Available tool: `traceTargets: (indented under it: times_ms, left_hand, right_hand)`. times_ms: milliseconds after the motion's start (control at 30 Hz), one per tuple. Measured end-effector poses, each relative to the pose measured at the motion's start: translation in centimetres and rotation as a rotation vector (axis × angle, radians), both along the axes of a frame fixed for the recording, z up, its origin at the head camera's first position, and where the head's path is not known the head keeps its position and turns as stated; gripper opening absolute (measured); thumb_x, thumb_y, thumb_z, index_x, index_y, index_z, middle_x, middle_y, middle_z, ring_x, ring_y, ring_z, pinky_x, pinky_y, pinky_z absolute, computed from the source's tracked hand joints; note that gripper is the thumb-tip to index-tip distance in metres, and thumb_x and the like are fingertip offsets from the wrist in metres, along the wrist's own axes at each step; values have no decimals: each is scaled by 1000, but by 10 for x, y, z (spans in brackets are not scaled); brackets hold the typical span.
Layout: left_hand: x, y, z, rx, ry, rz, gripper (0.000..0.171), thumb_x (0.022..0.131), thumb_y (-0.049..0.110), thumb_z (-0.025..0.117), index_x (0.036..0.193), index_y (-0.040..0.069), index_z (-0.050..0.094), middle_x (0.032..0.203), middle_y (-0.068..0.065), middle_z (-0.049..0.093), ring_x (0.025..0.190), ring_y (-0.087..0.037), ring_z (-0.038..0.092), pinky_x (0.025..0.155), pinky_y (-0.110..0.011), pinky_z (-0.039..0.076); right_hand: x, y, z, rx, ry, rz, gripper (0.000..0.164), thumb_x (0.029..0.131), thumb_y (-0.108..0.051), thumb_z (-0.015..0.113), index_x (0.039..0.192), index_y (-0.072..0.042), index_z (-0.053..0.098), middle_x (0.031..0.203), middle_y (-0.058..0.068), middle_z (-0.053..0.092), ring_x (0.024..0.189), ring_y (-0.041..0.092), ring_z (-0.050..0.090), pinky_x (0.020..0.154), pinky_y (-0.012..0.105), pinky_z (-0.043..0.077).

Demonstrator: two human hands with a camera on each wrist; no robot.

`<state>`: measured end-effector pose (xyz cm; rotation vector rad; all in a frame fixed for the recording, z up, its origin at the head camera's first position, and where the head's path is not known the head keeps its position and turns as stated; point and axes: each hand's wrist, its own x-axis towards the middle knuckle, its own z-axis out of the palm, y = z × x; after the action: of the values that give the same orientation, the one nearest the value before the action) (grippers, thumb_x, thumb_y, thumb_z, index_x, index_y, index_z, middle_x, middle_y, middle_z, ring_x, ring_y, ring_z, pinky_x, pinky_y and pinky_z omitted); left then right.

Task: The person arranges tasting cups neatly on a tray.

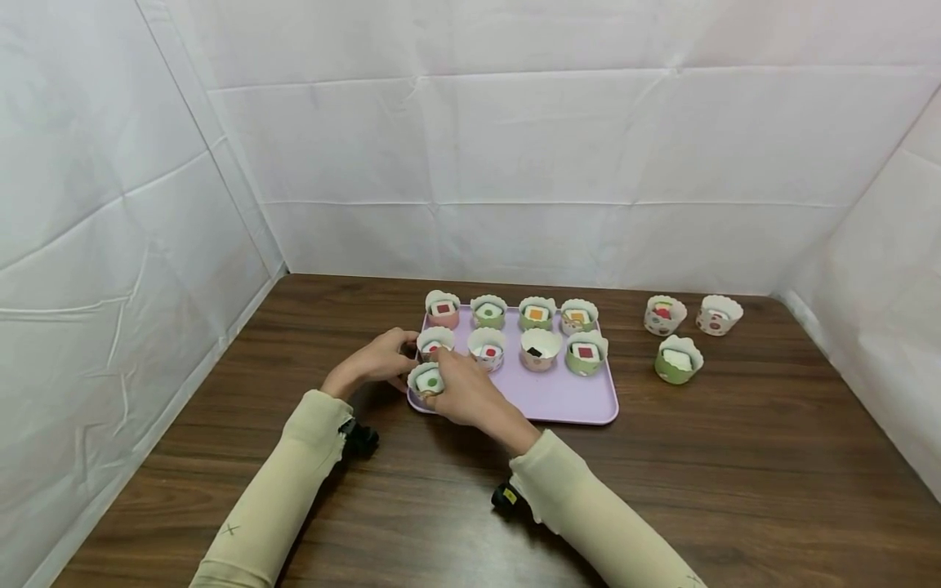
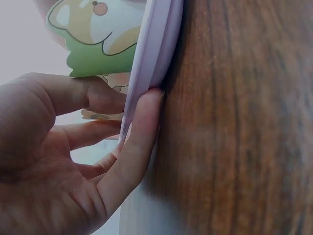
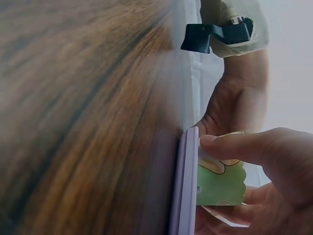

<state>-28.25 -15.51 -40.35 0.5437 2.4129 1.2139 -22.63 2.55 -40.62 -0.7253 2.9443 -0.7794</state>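
My right hand (image 1: 468, 390) grips a green paper baking cup (image 1: 427, 382) at the near left corner of the lilac tray (image 1: 566, 408). Inside that cup lies a white piece with a green dot. The right wrist view has the thumb (image 3: 230, 147) on one side of the cup and fingers beyond it, close over the tray's rim. At the tray's left edge, my left hand (image 1: 376, 357) holds the rim. One finger (image 2: 139, 127) lies along the rim's outer side in the left wrist view, the others above it. Two rows of filled cups stand behind, including a pink-patterned cup (image 1: 540, 351).
Right of the tray, two patterned cups (image 1: 664, 317) and a green cup (image 1: 676, 364) stand on the brown wooden table (image 1: 735, 457). White sheeting (image 1: 529, 147) closes off the back and both sides. Black wrist cameras (image 1: 360, 438) sit under both sleeves.
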Motion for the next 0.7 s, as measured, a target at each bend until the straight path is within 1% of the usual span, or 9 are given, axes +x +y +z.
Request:
traceTargets:
  times_ms: [133,267,433,533,600,700]
  left_hand:
    - [0,0,-1,7,-1,-2,29,91,0,50,119,-4,55,114,-23,54,83,-22,64,65,-41,62]
    - [1,0,0,0,0,0,28,92,1,49,119,-3,55,115,-24,54,85,-23,63,66,-39,62]
    - [2,1,0,-18,1,16,32,92,2,50,123,-3,53,122,-26,45,86,-25,62,66,-38,62]
    - [2,1,1,-26,2,22,33,92,3,50,124,-2,53,125,-26,41,87,-26,61,66,-37,62]
    - [2,1,1,-25,1,21,31,92,3,50,123,-2,53,124,-26,41,87,-26,61,66,-38,62]
    - [1,1,-1,-13,-2,11,30,93,2,49,122,-3,54,123,-26,44,86,-25,62,66,-38,62]
  right_hand:
    - [0,-1,-1,-7,-21,-4,58,81,-25,75,130,-4,50,112,9,64,99,21,60,83,35,51]
    - [0,-1,0,-5,-45,-7,64,81,-25,76,134,-4,47,117,10,63,102,21,60,86,35,52]
    - [1,0,2,9,-80,-19,69,80,-25,76,137,-4,44,120,11,62,106,21,59,89,35,52]
    - [1,1,2,10,-81,-21,67,80,-25,76,136,-4,45,118,11,62,104,21,60,87,35,53]
    - [1,1,2,9,-76,-20,66,81,-24,76,135,-4,45,118,11,62,104,21,60,87,34,53]
    - [2,2,2,12,-79,-8,69,79,-26,77,136,-5,44,120,11,62,106,21,59,88,35,52]
